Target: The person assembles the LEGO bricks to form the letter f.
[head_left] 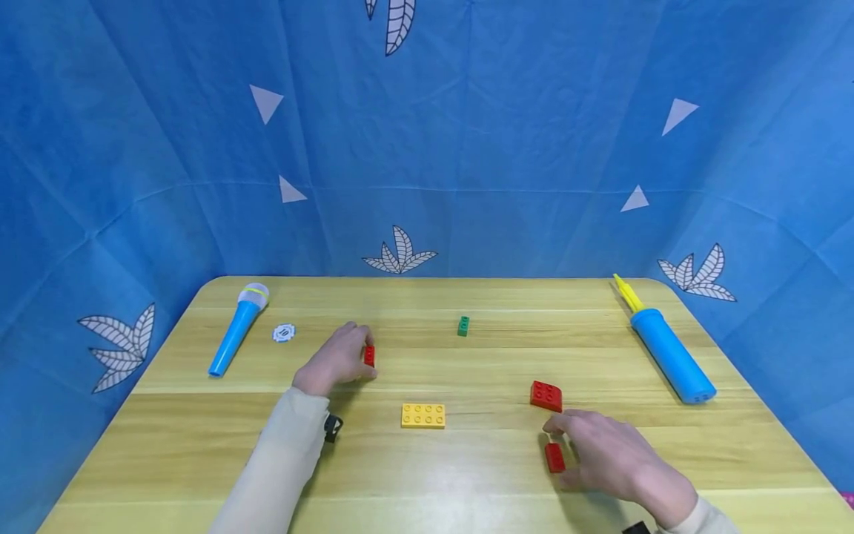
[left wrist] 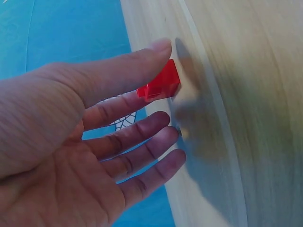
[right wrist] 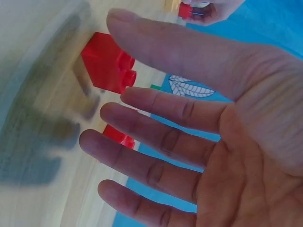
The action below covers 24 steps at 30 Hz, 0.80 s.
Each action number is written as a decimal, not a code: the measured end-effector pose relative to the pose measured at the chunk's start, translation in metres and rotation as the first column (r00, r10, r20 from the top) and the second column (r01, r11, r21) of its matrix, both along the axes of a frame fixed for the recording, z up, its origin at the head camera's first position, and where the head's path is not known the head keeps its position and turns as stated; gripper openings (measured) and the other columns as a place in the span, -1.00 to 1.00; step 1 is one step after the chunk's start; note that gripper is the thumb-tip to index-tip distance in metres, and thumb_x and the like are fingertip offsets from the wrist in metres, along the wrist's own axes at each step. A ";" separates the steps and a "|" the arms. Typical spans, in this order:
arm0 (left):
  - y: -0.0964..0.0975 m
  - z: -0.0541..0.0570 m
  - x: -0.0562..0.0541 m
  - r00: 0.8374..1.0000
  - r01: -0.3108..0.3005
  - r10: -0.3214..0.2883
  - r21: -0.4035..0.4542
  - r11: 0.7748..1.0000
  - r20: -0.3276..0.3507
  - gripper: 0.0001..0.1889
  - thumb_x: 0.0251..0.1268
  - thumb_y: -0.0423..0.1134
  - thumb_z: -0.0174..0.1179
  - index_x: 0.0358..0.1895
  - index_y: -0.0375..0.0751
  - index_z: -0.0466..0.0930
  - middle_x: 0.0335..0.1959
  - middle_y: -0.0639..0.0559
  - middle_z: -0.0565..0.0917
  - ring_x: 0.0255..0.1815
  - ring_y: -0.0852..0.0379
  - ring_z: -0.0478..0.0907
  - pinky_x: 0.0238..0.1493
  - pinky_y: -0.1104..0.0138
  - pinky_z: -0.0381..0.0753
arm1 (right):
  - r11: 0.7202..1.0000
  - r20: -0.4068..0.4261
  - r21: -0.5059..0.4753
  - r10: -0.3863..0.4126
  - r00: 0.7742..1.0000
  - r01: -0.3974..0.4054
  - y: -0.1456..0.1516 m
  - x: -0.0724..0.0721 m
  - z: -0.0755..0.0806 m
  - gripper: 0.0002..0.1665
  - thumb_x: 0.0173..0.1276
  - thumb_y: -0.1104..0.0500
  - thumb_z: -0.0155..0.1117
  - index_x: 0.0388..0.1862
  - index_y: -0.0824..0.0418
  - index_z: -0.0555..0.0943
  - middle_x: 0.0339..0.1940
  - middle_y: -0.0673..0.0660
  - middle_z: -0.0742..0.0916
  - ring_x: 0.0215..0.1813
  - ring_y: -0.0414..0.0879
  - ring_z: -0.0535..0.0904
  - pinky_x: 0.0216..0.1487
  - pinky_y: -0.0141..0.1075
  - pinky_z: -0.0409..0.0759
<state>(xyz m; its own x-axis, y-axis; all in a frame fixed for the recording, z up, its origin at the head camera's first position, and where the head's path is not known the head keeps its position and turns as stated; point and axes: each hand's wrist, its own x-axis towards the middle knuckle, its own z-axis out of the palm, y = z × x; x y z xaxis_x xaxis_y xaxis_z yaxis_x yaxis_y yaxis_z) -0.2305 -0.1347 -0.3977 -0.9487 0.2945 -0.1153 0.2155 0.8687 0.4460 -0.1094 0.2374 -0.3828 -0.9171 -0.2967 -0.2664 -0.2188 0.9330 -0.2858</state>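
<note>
Two pickups, I judge: left hand [head_left: 342,354] pinches red brick [head_left: 370,357]; right hand [head_left: 612,454], fingers parted around second brick [head_left: 554,457], should close.

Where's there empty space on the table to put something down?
There's a wide bare patch at the back between the green brick and the blue pump. Another lies on the near side of the yellow brick, between the left sleeve and the right hand. It's crowded around that hand, with a small red brick and a bigger red brick close by.
</note>
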 end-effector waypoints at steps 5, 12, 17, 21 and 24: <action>0.000 -0.002 0.000 1.000 0.006 -0.006 -0.003 1.000 -0.005 -0.58 0.04 -0.34 0.50 -0.06 -0.34 0.53 -0.27 -0.05 0.44 -0.22 0.00 0.37 -0.13 0.17 0.45 | 1.000 -0.012 -0.001 0.002 1.000 -0.002 0.001 0.000 -0.004 -0.34 -0.20 0.07 0.72 -0.03 0.03 0.66 -0.15 -0.10 0.67 -0.28 -0.15 0.46 -0.36 -0.10 0.50; -0.002 -0.003 -0.001 1.000 0.008 -0.008 0.006 1.000 -0.025 -0.63 0.00 -0.37 0.51 -0.14 -0.32 0.56 -0.25 -0.10 0.49 -0.21 -0.01 0.40 -0.07 0.14 0.48 | 1.000 -0.042 0.018 0.012 0.999 -0.012 0.001 0.000 -0.006 -0.41 -0.19 0.10 0.72 -0.11 -0.01 0.66 -0.22 -0.14 0.66 -0.27 -0.17 0.51 -0.38 -0.10 0.53; -0.003 -0.005 -0.001 0.999 0.015 -0.015 -0.004 1.000 -0.039 -0.66 -0.01 -0.37 0.52 -0.18 -0.30 0.57 -0.25 -0.10 0.52 -0.21 -0.01 0.41 -0.06 0.14 0.47 | 0.999 -0.061 0.032 0.004 0.998 -0.002 -0.001 0.000 -0.008 -0.51 -0.18 0.12 0.71 -0.25 -0.04 0.63 -0.36 -0.15 0.59 -0.39 -0.14 0.41 -0.46 -0.13 0.45; -0.003 -0.005 -0.001 0.998 0.027 -0.028 -0.009 1.000 -0.053 -0.69 -0.02 -0.36 0.53 -0.22 -0.28 0.60 -0.23 -0.10 0.55 -0.19 0.00 0.43 -0.04 0.14 0.49 | 0.999 -0.087 0.036 0.003 0.996 0.000 -0.002 0.001 -0.008 -0.56 -0.16 0.12 0.69 -0.36 -0.05 0.59 -0.44 -0.14 0.54 -0.43 -0.13 0.38 -0.50 -0.15 0.40; -0.002 -0.005 -0.001 0.998 0.033 -0.033 -0.007 0.999 -0.055 -0.70 -0.03 -0.36 0.54 -0.24 -0.26 0.62 -0.22 -0.10 0.56 -0.17 0.00 0.45 -0.02 0.14 0.49 | 1.000 -0.100 0.023 0.010 0.995 -0.007 -0.003 0.001 -0.006 -0.59 -0.14 0.14 0.67 -0.40 -0.05 0.57 -0.45 -0.15 0.55 -0.44 -0.14 0.39 -0.50 -0.16 0.40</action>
<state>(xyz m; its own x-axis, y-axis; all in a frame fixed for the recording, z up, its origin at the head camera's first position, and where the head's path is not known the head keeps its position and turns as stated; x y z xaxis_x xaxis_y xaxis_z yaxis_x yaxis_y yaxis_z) -0.2319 -0.1370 -0.4028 -0.9435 0.3250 -0.0654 0.2679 0.8636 0.4272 -0.1083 0.2346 -0.3893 -0.9369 -0.2996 -0.1802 -0.2532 0.9369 -0.2410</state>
